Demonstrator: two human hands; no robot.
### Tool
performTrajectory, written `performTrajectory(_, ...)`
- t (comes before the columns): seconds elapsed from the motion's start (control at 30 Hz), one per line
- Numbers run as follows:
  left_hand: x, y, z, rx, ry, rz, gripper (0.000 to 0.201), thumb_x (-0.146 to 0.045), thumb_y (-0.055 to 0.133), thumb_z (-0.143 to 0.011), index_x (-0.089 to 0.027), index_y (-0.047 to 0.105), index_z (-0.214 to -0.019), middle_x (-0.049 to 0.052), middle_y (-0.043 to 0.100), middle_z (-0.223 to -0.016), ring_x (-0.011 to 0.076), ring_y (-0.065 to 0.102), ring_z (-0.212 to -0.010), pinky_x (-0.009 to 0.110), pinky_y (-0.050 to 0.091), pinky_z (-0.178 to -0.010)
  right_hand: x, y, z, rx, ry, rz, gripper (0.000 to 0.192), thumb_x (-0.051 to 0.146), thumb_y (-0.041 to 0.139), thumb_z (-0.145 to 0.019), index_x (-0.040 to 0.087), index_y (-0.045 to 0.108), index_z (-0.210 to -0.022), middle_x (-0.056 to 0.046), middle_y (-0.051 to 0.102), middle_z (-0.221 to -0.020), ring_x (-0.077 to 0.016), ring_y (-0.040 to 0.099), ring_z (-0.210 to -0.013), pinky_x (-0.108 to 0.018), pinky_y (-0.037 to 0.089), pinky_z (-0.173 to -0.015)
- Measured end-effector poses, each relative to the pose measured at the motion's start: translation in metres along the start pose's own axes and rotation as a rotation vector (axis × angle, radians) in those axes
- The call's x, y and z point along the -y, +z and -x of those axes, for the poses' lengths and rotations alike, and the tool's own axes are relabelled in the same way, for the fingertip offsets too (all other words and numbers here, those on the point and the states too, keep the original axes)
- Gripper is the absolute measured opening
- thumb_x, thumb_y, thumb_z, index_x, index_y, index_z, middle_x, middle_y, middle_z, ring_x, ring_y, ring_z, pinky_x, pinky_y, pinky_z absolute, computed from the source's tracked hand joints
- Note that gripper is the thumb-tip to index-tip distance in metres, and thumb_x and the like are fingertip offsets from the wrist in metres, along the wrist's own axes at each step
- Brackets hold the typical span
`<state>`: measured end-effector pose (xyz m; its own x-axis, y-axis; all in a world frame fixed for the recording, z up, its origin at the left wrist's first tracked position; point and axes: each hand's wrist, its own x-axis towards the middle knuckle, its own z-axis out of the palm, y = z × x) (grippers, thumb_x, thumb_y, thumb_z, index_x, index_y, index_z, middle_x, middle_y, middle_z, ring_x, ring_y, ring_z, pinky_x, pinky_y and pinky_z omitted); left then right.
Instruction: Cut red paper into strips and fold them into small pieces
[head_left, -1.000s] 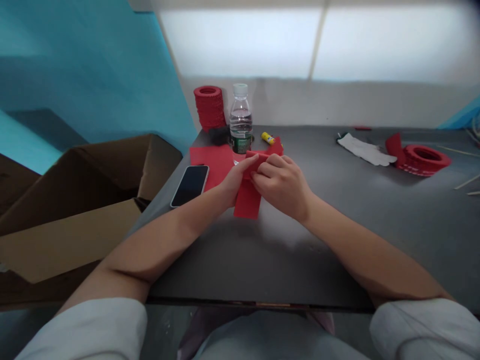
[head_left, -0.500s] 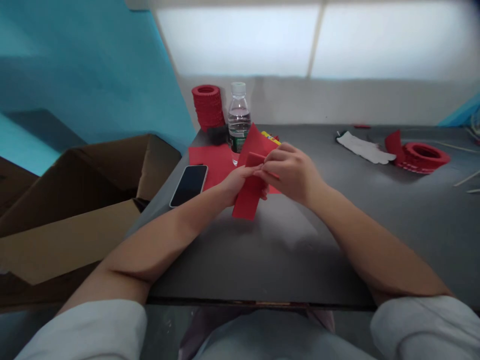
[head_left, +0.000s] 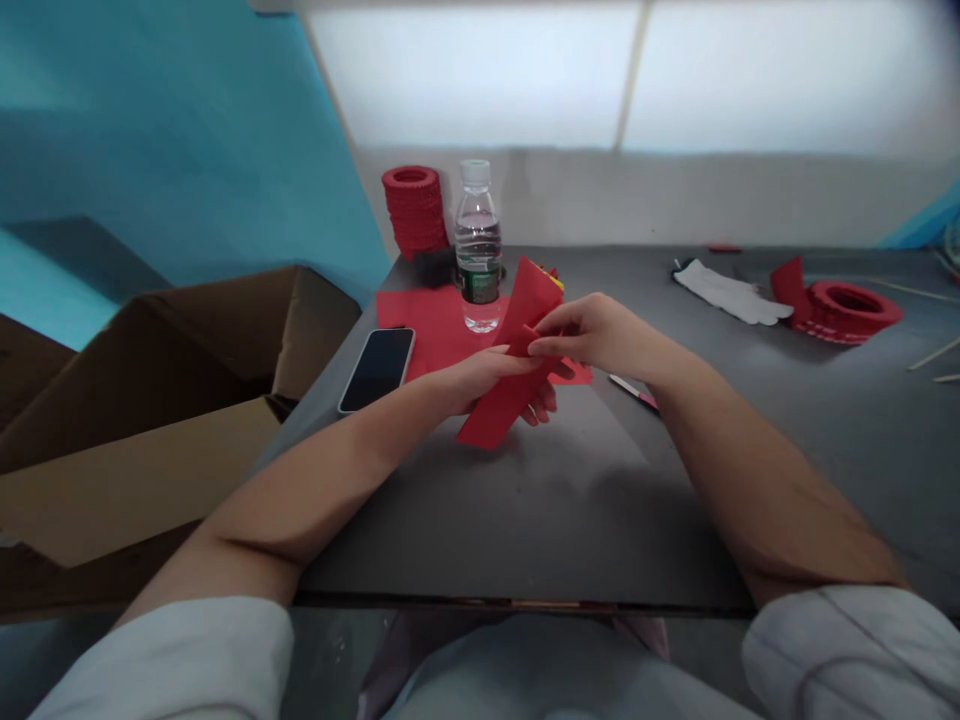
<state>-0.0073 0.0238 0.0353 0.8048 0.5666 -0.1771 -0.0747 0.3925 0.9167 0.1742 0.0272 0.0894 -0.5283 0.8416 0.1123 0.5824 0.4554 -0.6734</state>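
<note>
A long strip of red paper (head_left: 495,410) is held up over the table, slanting from lower left to upper right. My left hand (head_left: 499,372) is closed around its middle, thumb on top and fingertips showing beyond the right edge. With thumb and forefinger, my right hand (head_left: 581,335) pinches a small red flap at the strip's centre; whether the flap belongs to the strip I cannot tell. Behind the hands lie flat red sheets (head_left: 435,325), partly covered by them. A clear water bottle (head_left: 478,250) stands on these sheets.
A phone (head_left: 377,368) lies left of the sheets. Behind stands a stack of red rings (head_left: 414,215). To the right are a white glove (head_left: 727,292), a red ring roll (head_left: 847,312) and a thin pen-like tool (head_left: 634,391). An open cardboard box (head_left: 142,480) stands left of the table (head_left: 525,540).
The strip has turned, its lower end swinging left. My right hand has shifted slightly right and down, its pinch still at the strip's middle. The pen-like tool now shows.
</note>
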Motion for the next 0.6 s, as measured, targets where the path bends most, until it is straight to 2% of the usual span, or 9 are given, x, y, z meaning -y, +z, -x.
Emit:
performTrajectory(0.2,0.000,0.000,-0.001,0.026,-0.040,-0.015,0.034,-0.041,0.053,-0.085,-0.012,0.058,-0.103,0.010,0.069,-0.082,0.0184,0.066,-0.065,0.030,0.052,-0.063,0.004,0.000,0.000,0.009,0.001,0.054,0.020,0.034,0.059,-0.080,0.017,0.067,-0.073,0.003,0.056,-0.057,-0.0068,0.043,-0.049,-0.026,0.032,-0.050)
performTrajectory(0.3,0.000,-0.001,-0.002,0.012,-0.046,0.022,0.035,-0.040,0.057,-0.084,-0.013,0.058,-0.106,0.012,0.069,-0.092,0.0221,0.067,-0.080,0.035,0.052,-0.074,0.003,-0.001,0.000,0.007,0.008,0.110,0.020,0.033,0.058,-0.080,0.017,0.064,-0.070,0.004,0.054,-0.056,-0.0072,0.043,-0.050,-0.026,0.032,-0.051)
performTrajectory(0.4,-0.002,-0.004,-0.003,-0.088,-0.026,-0.009,0.034,-0.034,0.065,-0.080,-0.013,0.058,-0.106,0.013,0.068,-0.100,0.0239,0.065,-0.090,0.038,0.050,-0.081,-0.001,-0.004,0.000,-0.056,-0.005,0.211,0.019,0.032,0.058,-0.079,0.017,0.062,-0.068,0.003,0.054,-0.058,-0.0081,0.044,-0.052,-0.027,0.031,-0.052)
performTrajectory(0.5,-0.004,-0.011,-0.003,-0.215,0.001,-0.171,0.032,-0.031,0.069,-0.075,-0.012,0.062,-0.100,0.010,0.068,-0.094,0.0193,0.065,-0.079,0.033,0.050,-0.074,-0.006,-0.007,0.000,-0.123,-0.031,0.289,0.020,0.030,0.058,-0.080,0.018,0.056,-0.064,0.004,0.051,-0.057,-0.0081,0.041,-0.053,-0.027,0.029,-0.052)
performTrajectory(0.6,-0.006,-0.016,-0.004,-0.286,0.035,-0.306,0.029,-0.030,0.070,-0.074,-0.014,0.064,-0.097,0.005,0.067,-0.089,0.0148,0.063,-0.074,0.028,0.047,-0.069,-0.010,-0.011,-0.001,-0.146,-0.035,0.325,0.024,0.029,0.058,-0.080,0.018,0.050,-0.061,0.005,0.047,-0.054,-0.0074,0.038,-0.051,-0.026,0.027,-0.052)
